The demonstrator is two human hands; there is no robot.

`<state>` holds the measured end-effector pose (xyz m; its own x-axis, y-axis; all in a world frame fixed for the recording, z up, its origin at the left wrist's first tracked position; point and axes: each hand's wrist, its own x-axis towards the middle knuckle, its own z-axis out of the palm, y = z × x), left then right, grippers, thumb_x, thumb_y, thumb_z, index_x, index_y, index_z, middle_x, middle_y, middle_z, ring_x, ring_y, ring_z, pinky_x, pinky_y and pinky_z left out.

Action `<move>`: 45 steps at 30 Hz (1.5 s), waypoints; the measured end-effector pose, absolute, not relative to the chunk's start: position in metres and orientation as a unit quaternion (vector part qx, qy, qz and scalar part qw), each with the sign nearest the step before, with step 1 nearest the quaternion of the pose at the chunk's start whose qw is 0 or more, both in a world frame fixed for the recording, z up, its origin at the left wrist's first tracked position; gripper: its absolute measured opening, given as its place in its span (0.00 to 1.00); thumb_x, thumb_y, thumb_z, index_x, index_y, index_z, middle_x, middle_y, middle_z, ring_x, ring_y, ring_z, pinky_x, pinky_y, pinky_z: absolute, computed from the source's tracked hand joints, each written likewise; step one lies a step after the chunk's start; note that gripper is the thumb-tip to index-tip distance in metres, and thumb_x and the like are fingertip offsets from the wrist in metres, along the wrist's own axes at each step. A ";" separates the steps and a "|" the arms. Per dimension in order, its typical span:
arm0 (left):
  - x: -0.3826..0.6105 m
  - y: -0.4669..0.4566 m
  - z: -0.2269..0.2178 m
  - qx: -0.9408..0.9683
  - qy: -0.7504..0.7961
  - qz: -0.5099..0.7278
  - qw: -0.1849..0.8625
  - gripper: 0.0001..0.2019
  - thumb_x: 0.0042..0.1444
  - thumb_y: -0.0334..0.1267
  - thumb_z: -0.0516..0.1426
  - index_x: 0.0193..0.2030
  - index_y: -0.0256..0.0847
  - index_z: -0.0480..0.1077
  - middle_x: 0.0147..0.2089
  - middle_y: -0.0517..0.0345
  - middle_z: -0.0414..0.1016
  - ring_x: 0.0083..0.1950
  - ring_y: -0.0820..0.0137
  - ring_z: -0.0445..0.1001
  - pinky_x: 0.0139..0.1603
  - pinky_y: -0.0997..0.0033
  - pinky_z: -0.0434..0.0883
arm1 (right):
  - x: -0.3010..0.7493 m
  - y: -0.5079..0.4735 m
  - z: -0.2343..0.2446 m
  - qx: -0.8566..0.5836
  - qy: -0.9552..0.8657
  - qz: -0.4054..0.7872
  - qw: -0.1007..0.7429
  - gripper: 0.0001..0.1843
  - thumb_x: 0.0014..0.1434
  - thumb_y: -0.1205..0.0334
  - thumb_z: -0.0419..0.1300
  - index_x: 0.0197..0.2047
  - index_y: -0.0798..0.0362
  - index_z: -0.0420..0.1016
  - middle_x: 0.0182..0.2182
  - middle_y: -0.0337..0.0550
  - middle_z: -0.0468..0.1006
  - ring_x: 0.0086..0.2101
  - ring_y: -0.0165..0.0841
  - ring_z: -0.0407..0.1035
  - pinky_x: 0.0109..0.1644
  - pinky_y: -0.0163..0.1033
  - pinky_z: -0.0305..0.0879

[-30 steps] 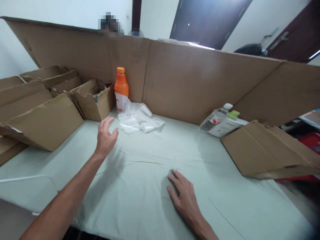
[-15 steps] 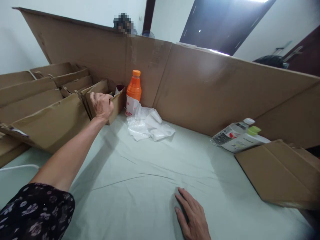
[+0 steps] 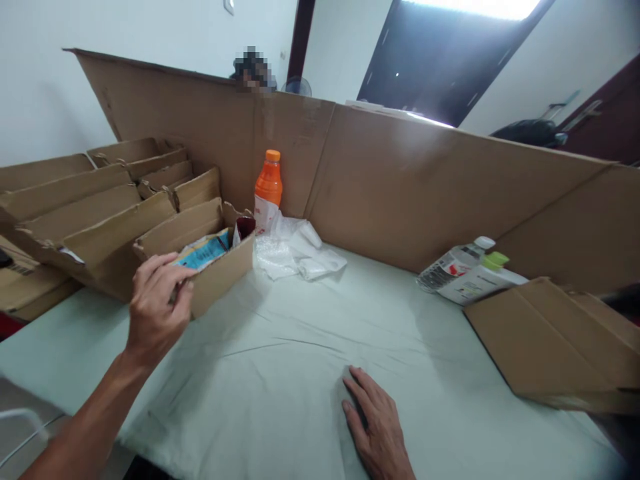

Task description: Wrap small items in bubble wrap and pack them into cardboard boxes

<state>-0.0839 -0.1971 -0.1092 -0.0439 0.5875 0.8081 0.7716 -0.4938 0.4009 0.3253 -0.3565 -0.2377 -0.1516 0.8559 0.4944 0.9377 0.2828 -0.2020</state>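
Observation:
My left hand (image 3: 161, 301) grips the near end of a narrow open cardboard box (image 3: 225, 279), its thumb and fingers closed over the box wall. Inside that box lie a blue packet (image 3: 206, 251) and a dark red item (image 3: 244, 230) that I cannot identify. My right hand (image 3: 374, 419) rests palm down on the pale green cloth (image 3: 290, 393), fingers stretched out and holding nothing. Beyond the gripped box stands an orange bottle (image 3: 269, 180) with a white label. Crumpled clear plastic wrap (image 3: 300, 250) lies beside the bottle.
More open cardboard boxes (image 3: 75, 213) are stacked at the left. A tall cardboard panel (image 3: 400, 187) runs along the back. At the right, a clear bottle (image 3: 453, 267) and a white bottle with a green cap (image 3: 480, 283) lean near a cardboard box (image 3: 550, 347). A person's head shows behind the panel.
My left hand has drawn the narrow box nearer, away from the back panel, and the blue packet inside now shows. The right hand stays on the cloth. The view has shifted slightly.

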 end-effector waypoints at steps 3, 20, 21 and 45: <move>-0.098 -0.253 -0.117 -0.678 -0.493 -0.541 0.075 0.13 0.59 0.31 0.59 0.47 0.53 0.74 0.60 0.61 0.74 0.72 0.56 0.64 0.75 0.43 0.59 | 0.323 -0.355 -0.233 -0.612 -0.738 -0.045 0.279 0.15 0.69 0.55 0.56 0.54 0.46 0.78 0.58 0.51 0.78 0.55 0.48 0.75 0.52 0.56 0.77; -0.107 -0.268 -0.181 -0.327 -0.646 -0.597 -0.347 0.33 0.45 0.53 0.70 0.59 0.57 0.69 0.60 0.63 0.78 0.67 0.50 0.71 0.70 0.44 0.68 | 0.149 -0.212 -0.176 -0.454 -0.727 0.334 0.392 0.38 0.58 0.55 0.63 0.70 0.53 0.59 0.63 0.53 0.71 0.59 0.45 0.68 0.62 0.52 0.69; -0.108 -0.267 -0.184 -0.326 -0.656 -0.590 -0.341 0.31 0.44 0.53 0.70 0.57 0.57 0.70 0.57 0.64 0.80 0.66 0.50 0.72 0.69 0.43 0.69 | 0.152 -0.216 -0.176 -0.454 -0.726 0.331 0.396 0.38 0.59 0.54 0.62 0.70 0.53 0.59 0.63 0.52 0.71 0.59 0.45 0.68 0.62 0.51 0.69; -0.007 -0.214 -0.216 -0.508 -0.585 -0.497 -0.391 0.28 0.49 0.60 0.64 0.51 0.44 0.76 0.46 0.49 0.81 0.52 0.53 0.79 0.60 0.54 0.75 | 0.294 -0.286 -0.192 -0.589 -0.687 0.158 0.395 0.28 0.64 0.62 0.53 0.66 0.48 0.68 0.58 0.48 0.78 0.56 0.43 0.75 0.58 0.47 0.75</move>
<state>-0.0067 -0.2143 -0.2160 -0.1789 0.9827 0.0476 0.2057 -0.0100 0.9786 0.2938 -0.2859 -0.1921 0.0056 0.9342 0.3566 0.6848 0.2563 -0.6822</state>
